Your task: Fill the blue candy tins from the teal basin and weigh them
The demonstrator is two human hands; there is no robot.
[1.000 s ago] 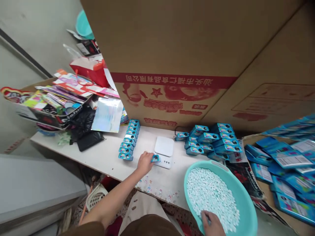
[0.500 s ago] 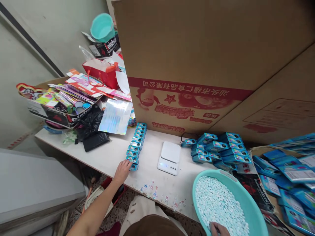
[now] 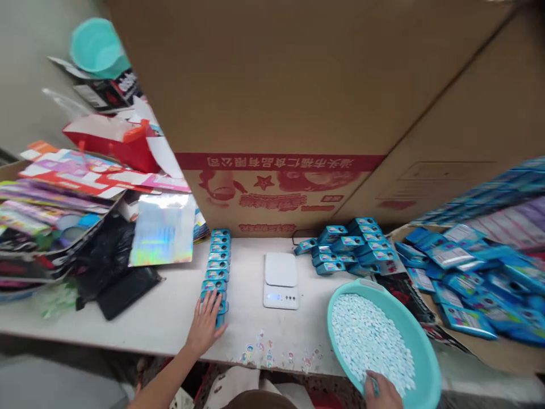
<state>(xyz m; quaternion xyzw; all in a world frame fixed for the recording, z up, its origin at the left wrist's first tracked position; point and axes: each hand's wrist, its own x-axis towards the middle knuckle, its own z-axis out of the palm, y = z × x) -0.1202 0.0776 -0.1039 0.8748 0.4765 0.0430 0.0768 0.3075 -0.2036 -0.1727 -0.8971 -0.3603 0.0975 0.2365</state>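
Observation:
My left hand (image 3: 205,325) lies over the near end of a row of small blue boxes (image 3: 218,266), its fingers spread and touching the nearest ones. My right hand (image 3: 381,392) is at the near rim of a turquoise basin (image 3: 431,372), fingers curled. A bit of blue shows between thumb and fingers; what it is I cannot make out. Pale blue-white small pieces, like candies or tablets (image 3: 368,335), fill much of the basin. Between the box row and the basin stands a white digital scale (image 3: 281,281) with its display lit and a bare platform.
Stacked blue boxes (image 3: 347,244) stand behind the basin. At right, an open carton (image 3: 481,355) holds many blue boxes. Large cardboard cartons (image 3: 264,113) wall off the back. To the left lie a silvery sheet (image 3: 162,230), a black flat object (image 3: 128,292) and packaging.
The view has turned and come nearer to the table. My left hand's fingers have spread out over the row's near end. My right hand stays at the basin's near rim.

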